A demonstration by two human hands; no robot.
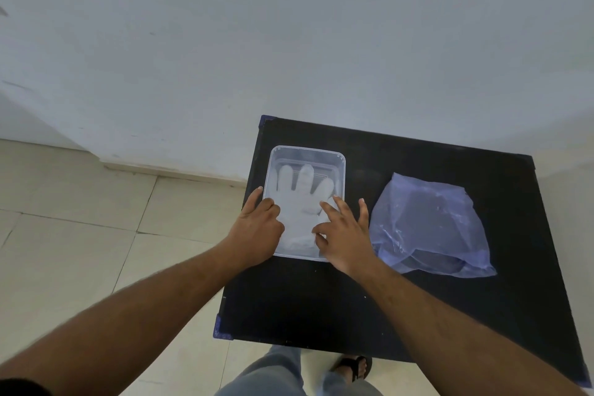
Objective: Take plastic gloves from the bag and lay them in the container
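**Inspector:** Forearms first, since they sit closest to the lens: 2 bare arms reach forward over the near edge of the black table (321,305). Report the hands.

**Assistant:** Right hand (345,235) is spread, fingers splayed and unclenched, its fingertips (324,204) resting on the glove (294,202) near the container's right wall. It grips nothing. Left hand (255,231) lies flat against the left side of the container (307,151), fingers extended along the rim; it presses rather than clasps.

**Inspector:** Purpose of that arrangement?

**Assistant:** My judgement: the left hand steadies the light tub so it does not slide, while the right smooths the glove flat.

**Inspector:** Location of the task item?

**Assistant:** 1 translucent white glove lies inside the clear rectangular container, palm area under the hands, finger sleeves pointing away from the person. Whether more gloves lie beneath it, I cannot tell.

**Inspector:** And the source?

**Assistant:** Bluish plastic bag (430,225) sits to the right of the container, apart from it, crumpled and slack on the table. Its contents are too indistinct to count.

**Inspector:** Stage of work?

**Assistant:** Laying-in appears underway; likely next is a return to the bag.
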